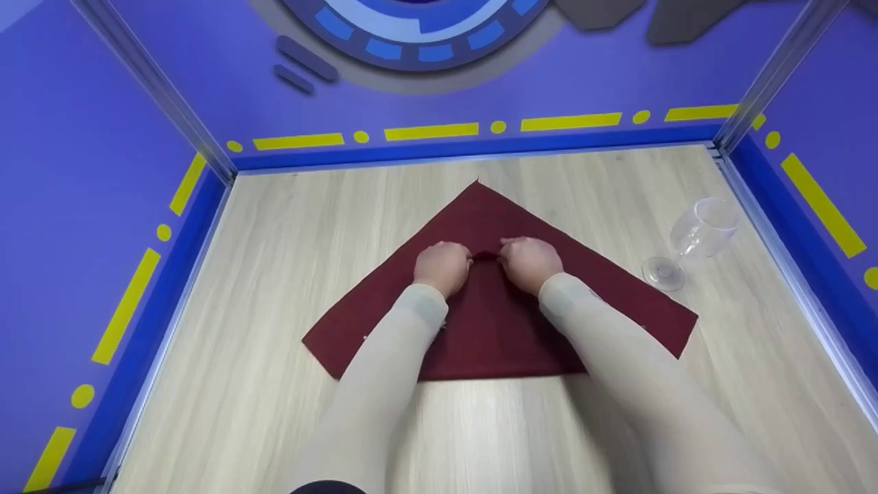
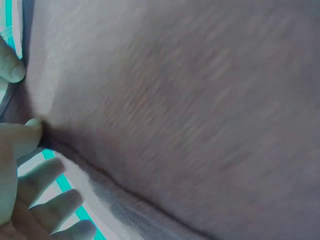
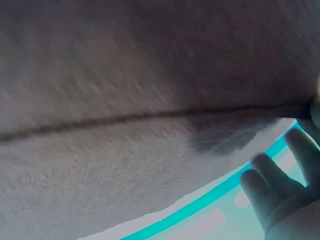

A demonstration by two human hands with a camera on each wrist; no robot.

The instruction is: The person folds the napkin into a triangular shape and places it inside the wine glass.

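A dark red cloth napkin (image 1: 473, 219) lies folded on the table, one point toward the back wall and a straight edge toward the person. Near its middle, my left hand (image 1: 442, 266) pinches a raised part of the cloth. Just to the right, my right hand (image 1: 531, 264) pinches the same part, with a short stretch of fabric between the two. The left wrist view shows the left thumb and forefinger closed on the cloth's edge, other fingers (image 2: 57, 207) spread below. In the right wrist view the pinch is mostly cut off at the frame edge, and the other fingers (image 3: 280, 180) stand spread.
A clear stemmed glass (image 1: 703, 230) stands to the right of the napkin, its foot near the cloth's right side. The pale wood table (image 1: 260, 274) is bounded by blue panels (image 1: 439, 96) with metal rails at the back and sides.
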